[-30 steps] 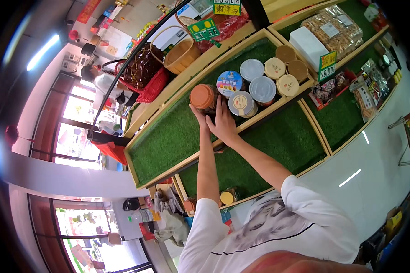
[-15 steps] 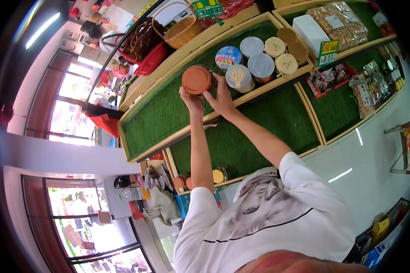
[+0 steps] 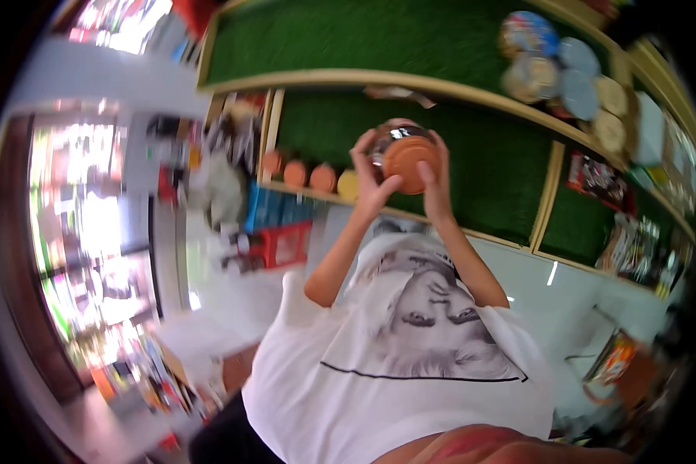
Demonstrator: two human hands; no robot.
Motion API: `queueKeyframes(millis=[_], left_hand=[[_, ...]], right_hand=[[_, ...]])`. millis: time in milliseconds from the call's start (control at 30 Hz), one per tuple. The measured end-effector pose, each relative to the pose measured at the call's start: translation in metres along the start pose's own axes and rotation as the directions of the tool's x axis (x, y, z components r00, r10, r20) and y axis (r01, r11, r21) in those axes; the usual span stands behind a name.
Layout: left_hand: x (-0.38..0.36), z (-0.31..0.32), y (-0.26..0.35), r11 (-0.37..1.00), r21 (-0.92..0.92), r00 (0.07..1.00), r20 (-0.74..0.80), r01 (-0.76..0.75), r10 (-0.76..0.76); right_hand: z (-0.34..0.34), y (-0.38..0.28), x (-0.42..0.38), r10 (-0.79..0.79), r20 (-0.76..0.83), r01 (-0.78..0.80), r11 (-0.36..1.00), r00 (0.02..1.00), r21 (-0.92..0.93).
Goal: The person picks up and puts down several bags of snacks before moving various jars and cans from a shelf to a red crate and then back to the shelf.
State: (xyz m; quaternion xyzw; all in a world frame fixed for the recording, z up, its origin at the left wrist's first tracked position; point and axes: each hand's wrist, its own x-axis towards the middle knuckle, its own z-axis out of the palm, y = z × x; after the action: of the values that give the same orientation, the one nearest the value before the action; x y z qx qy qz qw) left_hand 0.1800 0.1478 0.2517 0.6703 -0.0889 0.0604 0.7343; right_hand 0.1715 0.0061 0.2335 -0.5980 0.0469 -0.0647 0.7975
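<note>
Both of my hands are wrapped round a clear jar with an orange lid (image 3: 411, 162), holding it in the air in front of the lower green-lined shelf (image 3: 487, 170). The jar leans so that its lid faces me, and dark contents show through its side. On its left side is my left hand (image 3: 370, 176), fingers closed round the wall. My right hand (image 3: 436, 182) grips the opposite side, its thumb on the lid. To the left of my hands, a row of several jars with orange lids (image 3: 322, 178) and one yellow-lidded jar (image 3: 349, 184) stand along the shelf's front edge.
Several lidded tubs (image 3: 578, 93) stand on the upper green shelf (image 3: 348, 39) at the right. Packaged snacks (image 3: 595, 178) lie in the right-hand compartment. Wooden rims (image 3: 547, 197) divide the shelves. A red stool (image 3: 286, 243) stands on the floor at the left.
The jar has moved down from the upper shelf towards my body, and it is now tilted. My right hand has closed further round it. The view has swung down.
</note>
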Motion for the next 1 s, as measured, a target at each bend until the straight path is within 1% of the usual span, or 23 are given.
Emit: queueKeyframes(millis=[33,67,133,167,233,300,367,400,467,500,600,633,733,767,800,833,867,900,933,967,1000], left_hand=[[-0.022,-0.005,-0.011,0.992,-0.079,0.994,-0.037,0.103,-0.106],[-0.043,-0.021,-0.04,0.992,0.05,0.991,-0.067,0.119,-0.116],[-0.074,-0.031,-0.059,0.952,0.025,0.943,-0.148,0.304,-0.297],[-0.083,-0.04,-0.076,0.921,0.012,0.913,-0.144,0.388,-0.383],[-0.108,-0.059,-0.111,0.832,-0.018,0.825,-0.121,0.555,-0.553],[-0.117,-0.073,-0.149,0.764,0.133,0.776,-0.106,0.631,-0.622],[-0.113,-0.071,-0.149,0.689,-0.152,0.69,-0.058,0.708,-0.722],[-0.11,-0.074,-0.152,0.619,-0.184,0.622,-0.047,0.764,-0.782],[-0.102,-0.082,-0.177,0.467,-0.245,0.479,-0.013,0.85,-0.878],[-0.105,-0.082,-0.202,0.484,-0.257,0.48,-0.082,0.836,-0.873],[-0.124,-0.095,-0.271,0.588,-0.267,0.567,-0.157,0.764,-0.808],[-0.127,-0.098,-0.28,0.611,-0.206,0.568,-0.234,0.764,-0.789],[-0.128,-0.105,-0.268,0.594,-0.016,0.565,-0.288,0.805,-0.773],[-0.134,-0.105,-0.275,0.578,-0.098,0.544,-0.24,0.81,-0.804],[-0.128,-0.107,-0.264,0.45,0.05,0.446,-0.261,0.892,-0.856],[-0.134,-0.106,-0.268,0.516,0.091,0.519,-0.284,0.852,-0.806],[-0.143,-0.103,-0.28,0.59,0.151,0.603,-0.329,0.793,-0.727],[-0.132,-0.106,-0.266,0.523,0.093,0.527,-0.279,0.847,-0.803],[-0.133,-0.102,-0.272,0.697,0.177,0.712,-0.305,0.695,-0.633],[-0.136,-0.098,-0.278,0.821,0.271,0.855,-0.295,0.503,-0.426],[-0.137,-0.095,-0.27,0.755,0.262,0.794,-0.307,0.601,-0.525]], right_hand=[[0.006,-0.007,-0.017,0.135,0.044,-0.139,0.984,0.99,0.109],[0.007,0.012,-0.027,0.218,0.053,-0.222,0.972,0.974,0.082],[0.0,0.066,-0.044,0.365,0.022,-0.365,0.931,0.931,0.02],[-0.001,0.081,-0.049,0.429,0.019,-0.428,0.903,0.903,-0.029],[-0.003,0.111,-0.055,0.428,0.012,-0.422,0.894,0.904,-0.151],[-0.007,0.144,-0.057,0.425,0.007,-0.406,0.87,0.905,-0.278],[-0.011,0.179,-0.046,0.416,0.011,-0.376,0.832,0.909,-0.408],[-0.011,0.193,-0.041,0.452,0.016,-0.41,0.822,0.892,-0.394],[-0.007,0.214,-0.026,0.517,0.028,-0.472,0.801,0.856,-0.368],[-0.004,0.226,-0.02,0.527,0.032,-0.477,0.793,0.85,-0.378],[0.004,0.253,-0.008,0.57,0.05,-0.499,0.756,0.82,-0.425],[0.006,0.26,-0.005,0.59,0.077,-0.506,0.746,0.804,-0.432],[-0.005,0.291,-0.008,0.645,0.051,-0.566,0.703,0.762,-0.431],[-0.004,0.287,-0.01,0.643,0.056,-0.565,0.708,0.764,-0.424],[-0.008,0.287,-0.013,0.644,0.054,-0.56,0.701,0.763,-0.442],[-0.009,0.288,-0.015,0.646,0.068,-0.552,0.698,0.76,-0.456],[-0.005,0.283,-0.016,0.635,0.054,-0.522,0.677,0.77,-0.519],[0.003,0.272,-0.016,0.701,0.033,-0.61,0.642,0.713,-0.465],[0.009,0.267,-0.018,0.711,0.031,-0.629,0.641,0.703,-0.439],[0.014,0.263,-0.019,0.718,0.017,-0.649,0.638,0.696,-0.414],[0.019,0.261,-0.02,0.727,0.006,-0.648,0.615,0.686,-0.449]])
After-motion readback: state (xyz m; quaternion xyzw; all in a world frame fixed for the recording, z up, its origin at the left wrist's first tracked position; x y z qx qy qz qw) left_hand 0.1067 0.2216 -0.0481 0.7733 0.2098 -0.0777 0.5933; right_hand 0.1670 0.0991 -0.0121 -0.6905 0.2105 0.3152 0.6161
